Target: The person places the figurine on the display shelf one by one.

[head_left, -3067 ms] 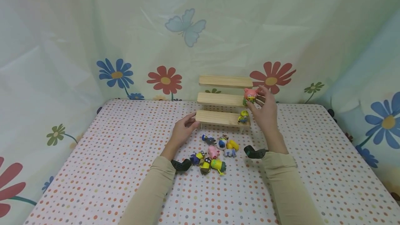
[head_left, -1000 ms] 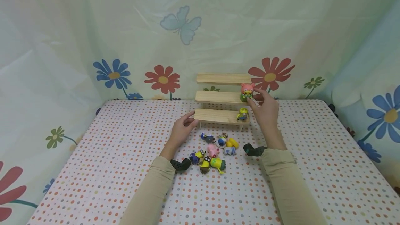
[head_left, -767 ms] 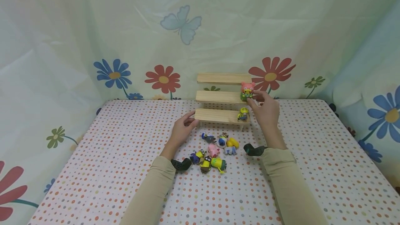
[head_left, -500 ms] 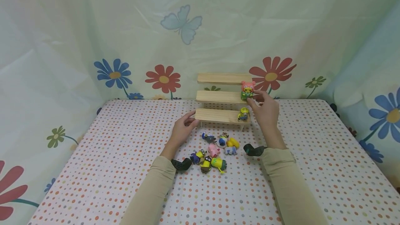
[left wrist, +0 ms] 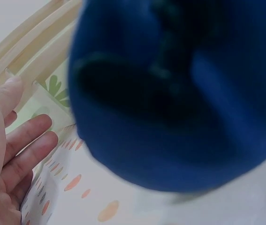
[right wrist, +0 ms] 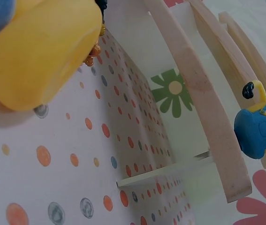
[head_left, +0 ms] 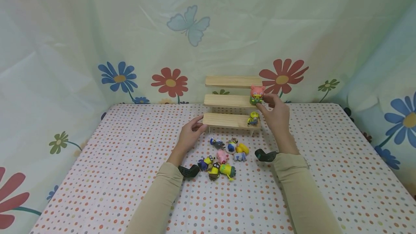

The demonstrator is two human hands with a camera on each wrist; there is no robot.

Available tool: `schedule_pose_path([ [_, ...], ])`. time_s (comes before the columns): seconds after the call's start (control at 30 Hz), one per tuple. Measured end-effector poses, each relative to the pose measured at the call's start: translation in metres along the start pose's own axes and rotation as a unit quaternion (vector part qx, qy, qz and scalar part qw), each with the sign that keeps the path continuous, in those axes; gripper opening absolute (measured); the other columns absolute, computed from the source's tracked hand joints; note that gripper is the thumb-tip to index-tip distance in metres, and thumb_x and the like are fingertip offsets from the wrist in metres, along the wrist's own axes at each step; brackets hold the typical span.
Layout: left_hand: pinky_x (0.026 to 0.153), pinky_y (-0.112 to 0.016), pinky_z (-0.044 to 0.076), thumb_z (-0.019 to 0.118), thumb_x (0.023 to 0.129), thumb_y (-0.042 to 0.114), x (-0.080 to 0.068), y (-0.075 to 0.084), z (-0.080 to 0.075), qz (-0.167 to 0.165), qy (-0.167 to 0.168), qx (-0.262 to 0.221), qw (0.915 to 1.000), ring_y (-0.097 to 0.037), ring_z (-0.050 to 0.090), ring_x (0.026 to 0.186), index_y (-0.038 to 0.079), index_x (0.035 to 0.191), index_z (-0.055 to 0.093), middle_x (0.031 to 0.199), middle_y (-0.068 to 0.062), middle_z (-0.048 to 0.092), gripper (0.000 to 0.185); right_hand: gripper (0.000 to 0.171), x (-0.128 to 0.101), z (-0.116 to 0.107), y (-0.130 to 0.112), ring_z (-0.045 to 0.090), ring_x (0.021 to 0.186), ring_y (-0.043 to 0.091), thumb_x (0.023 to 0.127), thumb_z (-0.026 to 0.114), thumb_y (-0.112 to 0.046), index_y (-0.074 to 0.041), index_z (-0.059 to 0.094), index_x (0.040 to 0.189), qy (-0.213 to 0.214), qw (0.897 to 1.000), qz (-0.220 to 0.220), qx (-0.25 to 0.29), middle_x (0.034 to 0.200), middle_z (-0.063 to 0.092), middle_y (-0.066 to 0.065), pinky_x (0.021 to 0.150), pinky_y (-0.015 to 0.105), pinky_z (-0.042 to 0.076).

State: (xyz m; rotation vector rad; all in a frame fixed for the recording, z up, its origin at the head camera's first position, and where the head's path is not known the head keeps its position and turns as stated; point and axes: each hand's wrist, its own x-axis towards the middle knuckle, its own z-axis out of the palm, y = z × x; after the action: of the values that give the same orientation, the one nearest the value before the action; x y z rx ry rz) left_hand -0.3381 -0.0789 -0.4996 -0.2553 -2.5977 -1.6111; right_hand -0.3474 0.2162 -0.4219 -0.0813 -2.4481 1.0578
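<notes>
A three-tier wooden display shelf (head_left: pixel 227 119) stands at the back of the table. My left hand (head_left: pixel 189 134) holds the left end of its lowest plank between thumb and forefinger; in the left wrist view the other fingers (left wrist: pixel 32 147) are loosely bent. At the right end of the middle plank, my right hand (head_left: pixel 276 113) pinches an upright toy figure (head_left: pixel 256 95) with a pink hood and green lower body. Below it, a yellow and blue minion figure (head_left: pixel 253 118) stands on the lowest plank. The right wrist view barely shows my right hand.
Several toy figures lie in front of the shelf, among them a pink pig (head_left: pixel 222 156), a purple-clad minion (head_left: pixel 205 163) and a yellow-green figure (head_left: pixel 227 171). Black wrist devices (head_left: pixel 189 171) sit at both cuffs. A flowered cloth (head_left: pixel 136 39) hangs behind the table.
The pink-hooded figure has come slightly left, from tilted to upright on the middle plank, with my right hand still on it. The left hand keeps its place at the shelf.
</notes>
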Motion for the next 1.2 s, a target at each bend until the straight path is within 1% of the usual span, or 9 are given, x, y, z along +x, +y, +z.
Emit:
schedule_pose_path([
  [0.23, 0.079, -0.032, 0.052, 0.059, 0.089, 0.052, -0.001, -0.001, 0.0, 0.009, 0.0, 0.001, 1.0, -0.016, 0.066, 0.096, 0.027, 0.138, 0.05, 0.109, -0.003, 0.07, 0.056, 0.042, 0.0, 0.002, 0.0, 0.058, 0.114, 0.032, 0.091, 0.066, -0.025, -0.007, 0.053, 0.127, -0.002, 1.0, -0.002, -0.004, 0.125, 0.062, 0.014, 0.098, 0.045, 0.044],
  [0.63, 0.081, -0.033, 0.051, 0.058, 0.088, 0.054, 0.0, 0.0, 0.001, -0.002, 0.001, 0.004, 1.0, -0.015, 0.065, 0.097, 0.028, 0.139, 0.049, 0.11, -0.002, 0.07, 0.057, 0.044, 0.0, 0.0, 0.0, 0.058, 0.114, 0.034, 0.09, 0.067, -0.022, -0.007, 0.05, 0.127, -0.001, 1.0, -0.016, 0.012, 0.125, 0.062, 0.016, 0.098, 0.045, 0.044],
  [0.87, 0.081, -0.033, 0.051, 0.059, 0.089, 0.052, -0.003, 0.002, -0.001, -0.005, 0.002, 0.006, 1.0, -0.016, 0.065, 0.097, 0.027, 0.139, 0.048, 0.11, -0.002, 0.07, 0.056, 0.043, -0.002, -0.003, -0.001, 0.057, 0.117, 0.033, 0.089, 0.067, -0.023, -0.005, 0.051, 0.125, -0.013, 1.0, -0.015, 0.014, 0.126, 0.061, 0.015, 0.099, 0.044, 0.044],
  [1.03, 0.079, -0.03, 0.051, 0.059, 0.089, 0.052, -0.003, 0.004, -0.001, -0.005, -0.001, 0.006, 1.0, -0.015, 0.065, 0.096, 0.027, 0.139, 0.048, 0.11, -0.002, 0.07, 0.057, 0.042, -0.002, -0.011, -0.001, 0.054, 0.12, 0.032, 0.089, 0.067, -0.025, -0.004, 0.052, 0.122, -0.024, 0.999, -0.013, 0.023, 0.125, 0.06, 0.015, 0.101, 0.045, 0.042],
  [1.13, 0.078, -0.03, 0.051, 0.058, 0.089, 0.054, -0.002, 0.005, -0.001, -0.001, -0.001, 0.006, 1.0, -0.015, 0.065, 0.097, 0.027, 0.139, 0.049, 0.11, -0.003, 0.07, 0.058, 0.04, -0.002, -0.021, -0.007, 0.053, 0.12, 0.032, 0.09, 0.066, -0.024, -0.003, 0.052, 0.121, -0.016, 0.999, -0.021, 0.032, 0.123, 0.06, 0.016, 0.101, 0.045, 0.042],
  [1.2, 0.078, -0.031, 0.051, 0.058, 0.089, 0.054, -0.003, 0.004, -0.001, 0.004, -0.001, 0.006, 1.0, -0.016, 0.065, 0.097, 0.026, 0.139, 0.048, 0.111, -0.003, 0.07, 0.058, 0.038, -0.004, -0.027, -0.015, 0.054, 0.119, 0.032, 0.091, 0.064, -0.024, -0.002, 0.052, 0.12, -0.003, 0.999, -0.026, 0.035, 0.121, 0.06, 0.016, 0.099, 0.045, 0.043],
])
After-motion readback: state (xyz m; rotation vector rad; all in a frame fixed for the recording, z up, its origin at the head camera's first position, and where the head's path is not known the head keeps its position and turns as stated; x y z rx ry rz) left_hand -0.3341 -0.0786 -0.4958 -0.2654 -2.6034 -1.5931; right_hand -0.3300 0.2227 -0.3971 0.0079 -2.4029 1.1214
